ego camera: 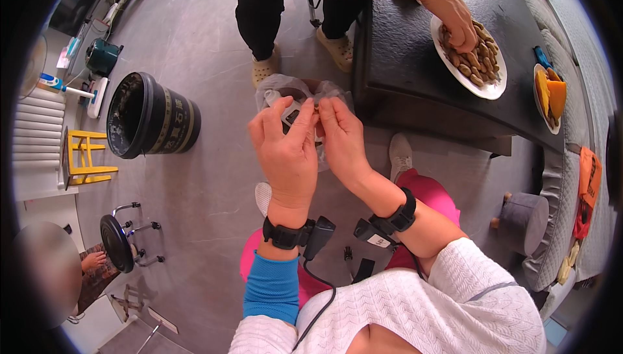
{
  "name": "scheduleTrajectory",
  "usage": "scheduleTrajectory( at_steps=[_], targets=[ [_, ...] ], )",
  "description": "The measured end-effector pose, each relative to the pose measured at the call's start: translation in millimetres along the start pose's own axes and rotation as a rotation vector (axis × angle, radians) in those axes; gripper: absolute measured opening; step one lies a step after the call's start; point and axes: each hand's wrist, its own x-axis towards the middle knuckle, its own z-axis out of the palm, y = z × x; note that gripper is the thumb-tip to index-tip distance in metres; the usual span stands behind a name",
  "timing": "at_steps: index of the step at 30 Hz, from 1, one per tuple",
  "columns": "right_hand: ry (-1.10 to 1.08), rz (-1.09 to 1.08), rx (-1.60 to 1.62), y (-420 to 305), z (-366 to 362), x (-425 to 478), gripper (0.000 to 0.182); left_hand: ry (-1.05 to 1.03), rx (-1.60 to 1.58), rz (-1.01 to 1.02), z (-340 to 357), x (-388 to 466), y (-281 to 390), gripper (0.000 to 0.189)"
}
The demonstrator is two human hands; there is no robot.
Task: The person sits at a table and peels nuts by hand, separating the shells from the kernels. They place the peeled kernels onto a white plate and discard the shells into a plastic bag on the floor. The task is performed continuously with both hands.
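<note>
My left hand [287, 152] and my right hand [344, 137] meet at their fingertips in the middle of the view. Pinched between them is a small brownish thing [316, 109], perhaps a peanut, mostly covered by the fingers. Below the hands stands a bin lined with a clear plastic bag [282, 83]. Inside the bag a white plastic container [290, 113] shows past my left fingers. To the upper right, an oval white plate [495, 92] of unshelled peanuts [479, 64] rests on a dark table [404, 52]. Another person's hand [457, 25] reaches into those peanuts.
A large black bucket [170, 115] stands on the floor at left, near a yellow stool [87, 157] and a wheeled black stool [117, 243]. Orange wedges [555, 96], perhaps pumpkin, lie on a second plate. A grey pouf [523, 222] is at right. Another person sits at lower left.
</note>
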Motion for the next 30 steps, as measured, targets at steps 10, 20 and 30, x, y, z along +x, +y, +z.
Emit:
scheduleTrajectory(
  at_steps=[10, 20, 30],
  targets=[
    [0.037, 0.011, 0.076, -9, 1, 2, 0.035, 0.087, -0.055, 0.083, 4, 1, -1, 0.032],
    [0.032, -0.136, -0.218, -9, -6, 2, 0.035, 0.097, -0.170, -0.040, 1, 5, 4, 0.024],
    [-0.021, -0.207, -0.378, -11, -7, 4, 0.034, 0.028, -0.144, 0.087, -7, 4, -9, 0.022]
  ],
)
